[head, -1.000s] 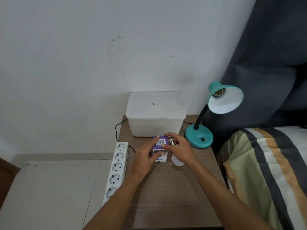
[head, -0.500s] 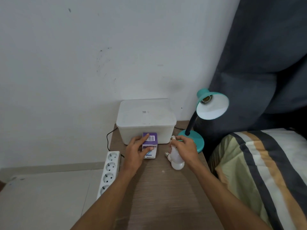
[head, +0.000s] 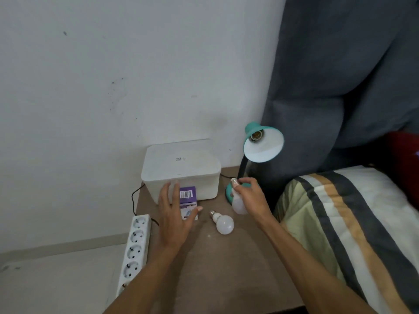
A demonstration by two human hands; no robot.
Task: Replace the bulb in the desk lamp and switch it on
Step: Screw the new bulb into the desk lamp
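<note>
Bulb [head: 238, 203] in the right hand's [head: 250, 198] curled grip, screw base tilted up toward the empty socket [head: 256, 135] up and slightly right in the lamp [head: 263, 143] shade; left hand [head: 175, 214], fingers spread, hovers by the box [head: 188, 201]. Second bulb [head: 223, 223] lies on the table [head: 215, 268].

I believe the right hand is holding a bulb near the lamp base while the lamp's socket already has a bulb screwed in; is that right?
Not quite: the head view shows the lamp's socket empty. The right hand does hold a bulb near the lamp base.
</note>
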